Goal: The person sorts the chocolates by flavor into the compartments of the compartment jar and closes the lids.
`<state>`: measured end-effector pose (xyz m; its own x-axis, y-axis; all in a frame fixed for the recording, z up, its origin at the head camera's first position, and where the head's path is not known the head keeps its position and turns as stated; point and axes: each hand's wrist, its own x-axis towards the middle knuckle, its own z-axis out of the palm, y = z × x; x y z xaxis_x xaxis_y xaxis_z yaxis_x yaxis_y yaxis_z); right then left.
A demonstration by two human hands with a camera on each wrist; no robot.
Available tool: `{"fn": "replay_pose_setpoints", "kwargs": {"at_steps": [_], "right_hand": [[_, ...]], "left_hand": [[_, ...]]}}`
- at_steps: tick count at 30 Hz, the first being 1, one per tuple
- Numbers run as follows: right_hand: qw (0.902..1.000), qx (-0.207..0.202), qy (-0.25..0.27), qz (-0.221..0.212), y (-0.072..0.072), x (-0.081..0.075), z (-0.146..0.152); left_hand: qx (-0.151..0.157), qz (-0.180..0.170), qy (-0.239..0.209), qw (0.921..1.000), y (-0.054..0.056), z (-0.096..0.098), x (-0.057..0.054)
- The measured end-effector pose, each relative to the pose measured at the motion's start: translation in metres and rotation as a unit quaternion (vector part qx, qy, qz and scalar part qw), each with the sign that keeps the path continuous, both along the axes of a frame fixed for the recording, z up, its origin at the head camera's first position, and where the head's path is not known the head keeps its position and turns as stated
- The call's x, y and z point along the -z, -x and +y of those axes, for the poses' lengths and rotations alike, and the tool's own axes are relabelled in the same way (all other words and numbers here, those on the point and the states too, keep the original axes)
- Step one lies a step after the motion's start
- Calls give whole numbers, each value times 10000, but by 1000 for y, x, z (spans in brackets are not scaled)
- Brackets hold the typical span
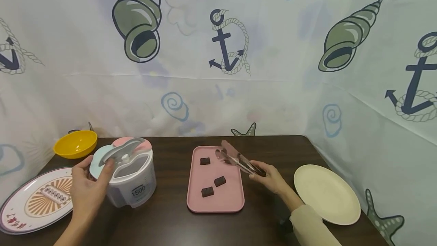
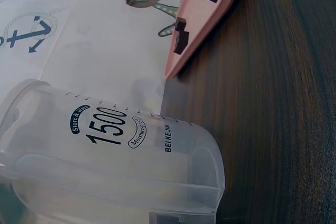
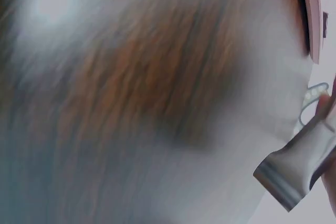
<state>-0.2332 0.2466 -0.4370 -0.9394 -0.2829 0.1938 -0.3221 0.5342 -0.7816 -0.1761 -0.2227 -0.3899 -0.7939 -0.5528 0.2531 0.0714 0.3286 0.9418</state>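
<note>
My left hand (image 1: 89, 183) grips the lid of a clear plastic storage container (image 1: 136, 185) marked 1500, thumb against a raised grey-blue flap (image 1: 124, 149). Beneath the flap the container's opening shows. The container also fills the lower part of the left wrist view. In my right hand (image 1: 269, 179) is a pair of metal tongs (image 1: 239, 161), its spread tips over the right side of a pink tray (image 1: 225, 202). Several small dark brown cubes (image 1: 207, 191) lie apart on that tray. The handle end of the tongs appears in the right wrist view.
Left of the container are a yellow bowl (image 1: 76, 144) and a white patterned oval plate (image 1: 20, 215). A cream oval plate (image 1: 326, 193) lies at the right table edge. A printed cloth (image 1: 273, 105) hangs behind the dark wooden table (image 1: 170, 223).
</note>
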Motion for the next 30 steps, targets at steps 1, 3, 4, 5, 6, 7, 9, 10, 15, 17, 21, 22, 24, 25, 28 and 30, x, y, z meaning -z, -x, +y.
{"fn": "replay_pose_setpoints", "kwargs": {"at_steps": [1, 3, 4, 5, 6, 7, 9, 10, 15, 17, 21, 22, 24, 25, 28, 30], "right_hand": [[9997, -246, -46, -50, -1, 0, 2], [9982, -572, -149, -93, -2, 1, 6], [9974, -688, -144, -142, -2, 1, 8], [9966, -792, -136, -174, -2, 2, 9], [9959, -872, -148, -205, -2, 2, 11], [9952, -941, -156, -227, -2, 2, 12], [9941, -1040, -172, -273, -3, 3, 12], [9933, -1111, -141, -278, -3, 3, 12], [9912, -1309, -111, -170, -6, 7, 10], [9909, -1332, -108, -169, -6, 8, 8], [9915, -1276, -123, -235, -7, 10, 3], [9920, -1230, -125, -251, -8, 10, 2], [9929, -1166, -132, -204, -9, 10, 1], [9932, -1141, -134, -161, -9, 10, 0], [9936, -1118, -165, -4, -9, 11, 0], [9937, -1096, -195, 120, -9, 12, 1]], "left_hand": [[24, 19, 0, 10000, 0, 0, 0], [55, 40, 5, 10000, 1, 0, 0], [59, 46, 14, 10000, 1, 0, 0], [55, 30, 26, 10000, 1, 0, 0], [65, 41, 42, 10000, 1, -1, 0], [54, 37, 60, 10000, 1, -1, 0], [0, 8, 108, 9999, 1, -2, 1], [-17, 20, 128, 9999, 1, -2, 2], [-44, 43, 203, 9998, 1, -3, 3], [-44, 56, 200, 9998, 1, -3, 3], [-61, 101, 192, 9997, 0, -4, 3], [-53, 121, 208, 9997, 0, -4, 3], [-47, 122, 252, 9996, 0, -4, 3], [-33, 120, 261, 9996, 0, -4, 3], [-26, 103, 244, 9996, 1, -3, 4], [18, 73, 245, 9997, 1, -2, 4]]}}
